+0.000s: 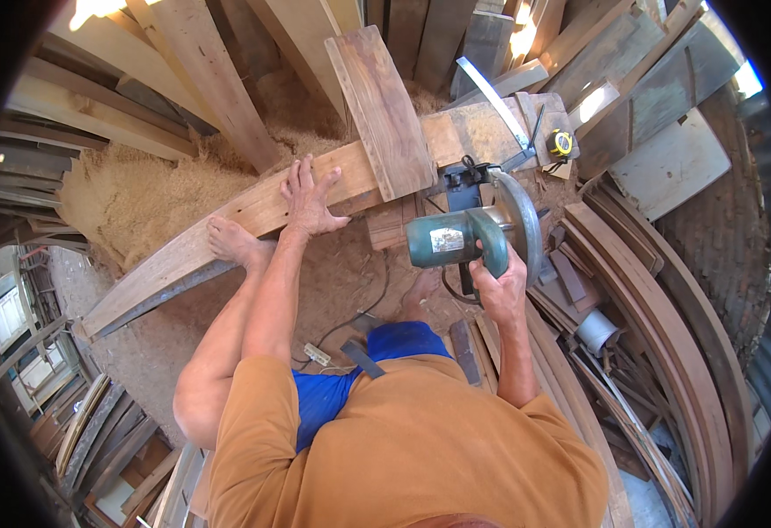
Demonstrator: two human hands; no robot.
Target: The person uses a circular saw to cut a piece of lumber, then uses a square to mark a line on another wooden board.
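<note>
My left hand point(310, 201) lies with its fingers spread on a long wooden beam point(161, 271). My bare left foot also rests on this beam, beside the hand. With my right hand point(501, 283) I grip the handle of a green circular saw point(434, 241), its round metal guard facing right. The saw is at the right of a short wooden board point(380, 114) that lies across the beam. Whether the blade touches wood is hidden. At the beam's far right end are a yellow and black tape measure point(560, 144) and a curved-looking metal strip point(493, 99).
Sawdust point(126, 198) is heaped behind the beam, under leaning planks point(196, 75). Stacked long boards point(658, 299) and a white bucket-like container point(596, 331) stand at the right. A power strip point(317, 354) with a cable lies on the floor near my legs.
</note>
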